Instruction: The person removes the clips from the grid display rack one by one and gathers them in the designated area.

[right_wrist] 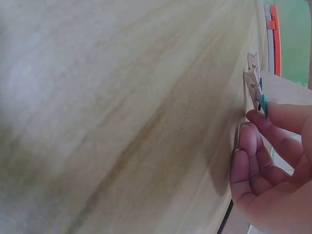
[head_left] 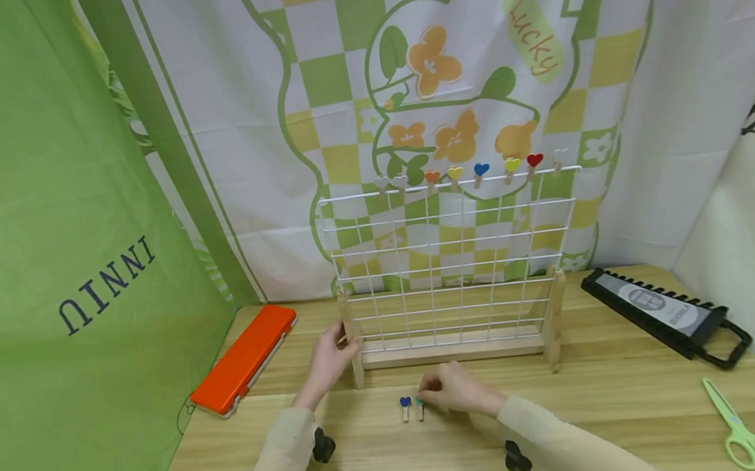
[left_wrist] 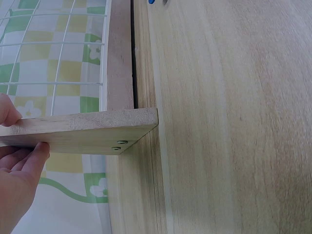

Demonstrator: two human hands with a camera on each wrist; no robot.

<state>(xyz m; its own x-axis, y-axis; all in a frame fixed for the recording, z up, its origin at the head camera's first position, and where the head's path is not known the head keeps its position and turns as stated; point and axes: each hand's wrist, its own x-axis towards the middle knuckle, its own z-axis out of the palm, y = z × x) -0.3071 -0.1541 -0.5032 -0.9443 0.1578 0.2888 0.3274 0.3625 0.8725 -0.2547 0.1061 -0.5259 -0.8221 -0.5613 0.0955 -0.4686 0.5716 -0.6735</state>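
Observation:
My left hand (head_left: 332, 357) grips the left wooden leg (left_wrist: 83, 129) of a white wire grid rack (head_left: 453, 289), thumb on one face and fingers on the other. On the table in front of the rack, my right hand (head_left: 456, 390) pinches the end of a small wooden clothespin with a green top (right_wrist: 263, 105) between thumb and forefinger. Just left of it lies a second clothespin, with a dark blue heart (head_left: 405, 402). Along the rack's top wire stand several heart clothespins, among them a red one (head_left: 534, 161) and a blue one (head_left: 481, 169).
An orange-red case (head_left: 246, 359) lies on the left of the table. To the right are a black holder with a grey label (head_left: 662, 312) and green scissors (head_left: 739, 431). Patterned curtains (head_left: 327, 101) hang close behind the rack, and a green cloth (head_left: 62, 225) borders the left side.

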